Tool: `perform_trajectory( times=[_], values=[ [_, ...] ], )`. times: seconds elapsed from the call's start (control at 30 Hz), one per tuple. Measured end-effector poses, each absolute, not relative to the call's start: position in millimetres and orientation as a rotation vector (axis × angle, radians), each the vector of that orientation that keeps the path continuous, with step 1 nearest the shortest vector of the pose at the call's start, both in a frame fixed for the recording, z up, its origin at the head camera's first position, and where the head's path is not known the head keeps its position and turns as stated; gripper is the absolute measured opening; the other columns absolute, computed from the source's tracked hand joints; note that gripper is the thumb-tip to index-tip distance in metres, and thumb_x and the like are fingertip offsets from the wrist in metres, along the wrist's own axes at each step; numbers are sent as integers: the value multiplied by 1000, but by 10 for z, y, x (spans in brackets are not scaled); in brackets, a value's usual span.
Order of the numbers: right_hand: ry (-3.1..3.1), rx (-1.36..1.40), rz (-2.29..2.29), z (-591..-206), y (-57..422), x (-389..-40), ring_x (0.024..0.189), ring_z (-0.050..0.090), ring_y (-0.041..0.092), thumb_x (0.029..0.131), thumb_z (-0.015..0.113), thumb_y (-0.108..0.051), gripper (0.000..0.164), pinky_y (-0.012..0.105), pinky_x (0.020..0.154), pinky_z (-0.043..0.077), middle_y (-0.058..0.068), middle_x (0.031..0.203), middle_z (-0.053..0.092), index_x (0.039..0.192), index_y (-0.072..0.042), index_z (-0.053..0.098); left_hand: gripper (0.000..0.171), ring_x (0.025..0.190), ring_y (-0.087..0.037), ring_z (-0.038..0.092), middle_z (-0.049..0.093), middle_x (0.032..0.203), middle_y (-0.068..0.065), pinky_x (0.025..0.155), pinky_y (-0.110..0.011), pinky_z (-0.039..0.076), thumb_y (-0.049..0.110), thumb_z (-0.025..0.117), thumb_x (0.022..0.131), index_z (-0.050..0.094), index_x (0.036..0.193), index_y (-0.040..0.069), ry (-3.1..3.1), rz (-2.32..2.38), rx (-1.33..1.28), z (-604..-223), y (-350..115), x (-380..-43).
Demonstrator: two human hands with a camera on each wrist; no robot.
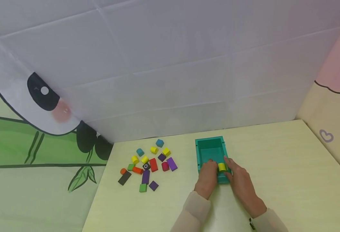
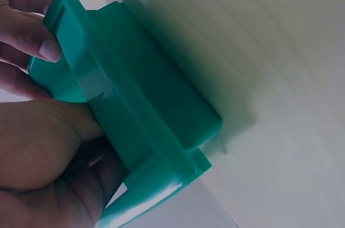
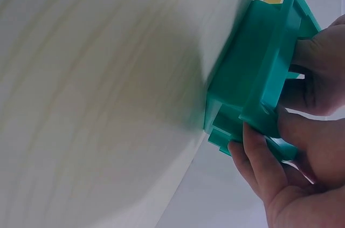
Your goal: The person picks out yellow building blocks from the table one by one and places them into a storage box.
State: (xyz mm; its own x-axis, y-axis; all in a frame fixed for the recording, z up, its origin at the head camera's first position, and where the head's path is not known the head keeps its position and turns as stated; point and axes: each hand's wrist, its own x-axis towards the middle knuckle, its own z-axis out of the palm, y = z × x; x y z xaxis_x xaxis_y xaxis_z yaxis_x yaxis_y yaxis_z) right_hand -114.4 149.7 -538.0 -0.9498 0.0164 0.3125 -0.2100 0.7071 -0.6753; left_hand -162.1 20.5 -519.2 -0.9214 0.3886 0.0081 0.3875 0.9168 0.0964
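Observation:
A green rectangular box (image 1: 198, 154) stands open-topped on the table in the head view. My left hand (image 1: 207, 177) reaches down over its near left part, fingers inside the walls. Close to those fingers, a yellow cylinder block (image 1: 221, 167) shows at the box's near right side. My right hand (image 1: 242, 180) grips the near right corner, and the right wrist view shows its fingers outside the wall with the thumb up at the rim. In the left wrist view, the fingertips of the left hand (image 2: 48, 152) are hidden within the box, so I cannot tell whether they hold anything.
Several coloured blocks lie scattered left of the box, among them a red block (image 1: 153, 164), a purple block (image 1: 172, 164), a blue block (image 1: 159, 143) and a dark block (image 1: 125, 178). A pale printed cloth (image 1: 170, 80) hangs behind the table (image 1: 288, 167).

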Motion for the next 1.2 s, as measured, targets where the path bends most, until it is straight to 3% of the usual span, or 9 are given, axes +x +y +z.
perform_trajectory(
  times=[0.43,0.77,0.97,1.2],
  values=[
    [-2598,160,1084,-5385,1493,-1153,119,68,46,84,81,10,66,58,92,60,28,140,64,146,9,57,15,85,-13,71,72,94,-3,75,-20,60,2,79,92,81,104,11,3079,138,575,-5181,235,-1641],
    [-2629,144,1116,-5381,1505,-1152,122,66,47,87,79,9,66,60,94,59,28,142,62,148,8,54,20,88,-14,73,71,102,-4,78,-22,63,6,82,92,80,111,13,3070,58,546,-5232,264,-1637],
    [-2601,154,1083,-5396,1501,-1142,117,69,47,84,81,10,66,60,91,60,28,139,64,145,8,57,20,90,-13,70,70,103,-2,78,-20,61,6,81,92,81,109,16,3119,53,649,-5180,252,-1583],
    [-2593,181,1082,-5411,1502,-1159,120,67,46,83,81,11,66,59,93,60,27,140,64,145,9,57,33,112,-18,68,69,129,-3,94,-25,60,2,77,94,77,125,15,3137,206,714,-5008,147,-1502]
  ],
)
